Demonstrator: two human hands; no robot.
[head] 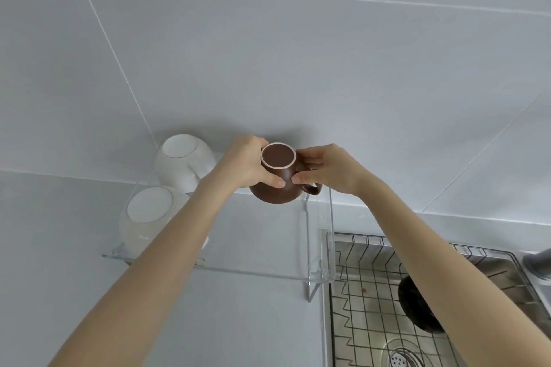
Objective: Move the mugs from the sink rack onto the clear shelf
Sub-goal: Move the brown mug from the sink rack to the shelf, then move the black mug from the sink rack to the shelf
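Note:
A brown mug (275, 188) is held upside down over the back right part of the clear shelf (262, 247), its handle pointing right. My left hand (249, 162) grips its left side and my right hand (323, 170) grips its right side near the handle. Two white mugs stand upside down on the shelf's left side, one at the back (185, 164) and one nearer the front (149, 214). A dark mug (417, 310) lies on the wire sink rack (369, 286), partly hidden by my right forearm.
The steel sink with its drain (404, 357) lies under the rack at the lower right. A grey tap base (538, 265) stands at the right edge. Grey tiled wall rises behind the shelf, and the pale counter (238, 322) runs below it.

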